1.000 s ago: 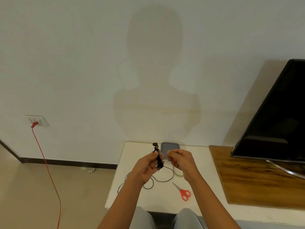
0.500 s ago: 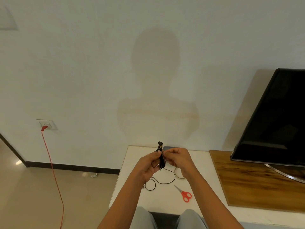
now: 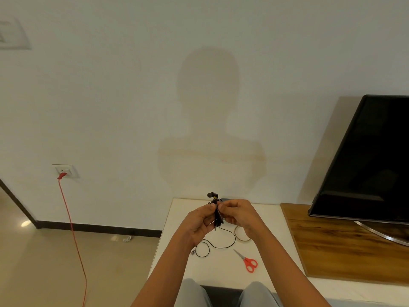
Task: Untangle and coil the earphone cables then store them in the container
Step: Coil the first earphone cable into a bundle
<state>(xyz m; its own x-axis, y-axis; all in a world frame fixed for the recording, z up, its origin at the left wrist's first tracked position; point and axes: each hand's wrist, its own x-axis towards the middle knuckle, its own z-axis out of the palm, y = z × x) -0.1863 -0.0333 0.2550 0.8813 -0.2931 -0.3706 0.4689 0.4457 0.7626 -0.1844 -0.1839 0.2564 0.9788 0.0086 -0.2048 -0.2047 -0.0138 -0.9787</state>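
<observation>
Left hand: we hold our left hand (image 3: 199, 222) raised above the table, fingers curled round the lower part of a folded bundle of cable, thumb up near its top.
Right hand: our right hand (image 3: 239, 214) meets the left, thumb and forefinger pinching the top of the same bundle while the other fingers curl in behind.
Earphone cable: the thin black earphone cable (image 3: 218, 218) is gathered into a short upright bundle between our two hands. One earbud sticks up above our fingertips. A loose tail drops from the bundle, lies in a curve and a small loop on the table, and ends near our left wrist.
Container: only a sliver of the dark grey container (image 3: 227, 199) shows past our right fingers, at the far edge of the table near the wall.
Table: the white table (image 3: 221, 275) stands in front of our knees, which are in grey trousers (image 3: 192, 293).
Scissors: the red-handled scissors (image 3: 249, 261) lie closed on the table, right of the loose cable and apart from it.
Band: a tan rubber band (image 3: 239, 238) lies on the table under our right wrist, partly hidden.
Right side: a black flat television (image 3: 365, 162) stands on a brown wooden board (image 3: 343, 244).
Wall: a red cord (image 3: 73, 229) hangs from a white wall socket (image 3: 66, 170) down to the floor on the left.
</observation>
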